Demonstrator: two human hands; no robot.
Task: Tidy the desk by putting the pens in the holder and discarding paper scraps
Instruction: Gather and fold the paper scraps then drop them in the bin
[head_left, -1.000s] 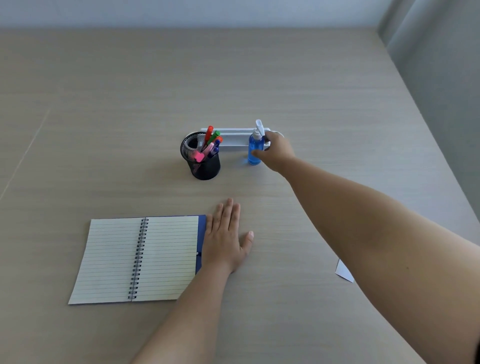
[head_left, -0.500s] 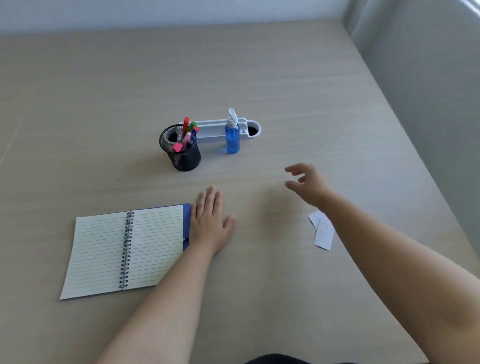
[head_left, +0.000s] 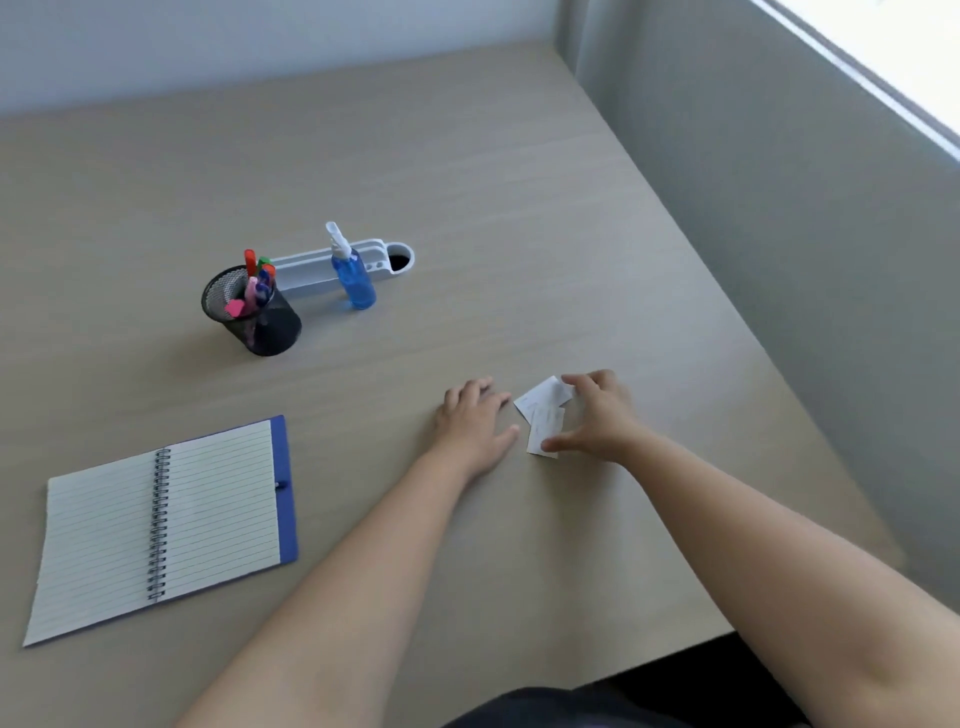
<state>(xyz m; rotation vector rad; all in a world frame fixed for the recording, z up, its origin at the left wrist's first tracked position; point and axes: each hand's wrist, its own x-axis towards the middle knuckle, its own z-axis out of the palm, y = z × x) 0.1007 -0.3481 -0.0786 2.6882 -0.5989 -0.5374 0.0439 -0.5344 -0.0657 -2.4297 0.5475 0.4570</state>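
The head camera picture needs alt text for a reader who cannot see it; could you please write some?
A person's right hand closes around white paper scraps on a desk, the left hand flat beside them. Farther back stand a black mesh holder full of pens and a blue spray bottle; an open notebook lies left.

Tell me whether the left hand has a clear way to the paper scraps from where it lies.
Probably yes: the left hand lies flat beside the paper scraps, only bare desk between them. The right hand already covers their far side.

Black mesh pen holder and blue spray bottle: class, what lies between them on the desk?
Head view: only bare desk between black mesh pen holder and blue spray bottle; white plastic tray sits behind.
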